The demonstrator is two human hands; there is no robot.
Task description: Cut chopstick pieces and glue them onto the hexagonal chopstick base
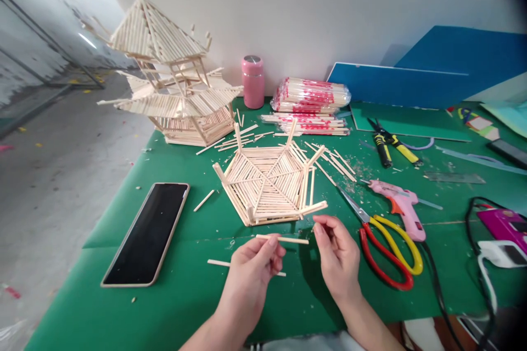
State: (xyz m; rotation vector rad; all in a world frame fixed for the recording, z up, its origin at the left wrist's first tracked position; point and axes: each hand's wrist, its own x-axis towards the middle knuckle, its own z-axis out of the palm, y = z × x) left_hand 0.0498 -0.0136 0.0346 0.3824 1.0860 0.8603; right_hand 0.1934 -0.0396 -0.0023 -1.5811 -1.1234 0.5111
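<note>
My left hand [257, 263] pinches a short wooden stick [294, 240] between thumb and fingers, holding it level above the green table. Just right of the stick's free end is my right hand [337, 252], its thumb and fingertips brought together; anything between them is too small to make out. Right beyond both hands lies a six-sided base of wooden sticks [267, 178] with short posts standing at its corners. Another loose stick [218, 262] lies under my left hand, partly hidden by it.
A phone [146, 235] lies at left, with a stick pagoda [177, 88] behind. Scissors [387, 252], a pink glue gun [397, 205] and pliers [393, 145] lie at right. Bagged sticks [310, 97] and a pink flask [252, 82] stand by the wall.
</note>
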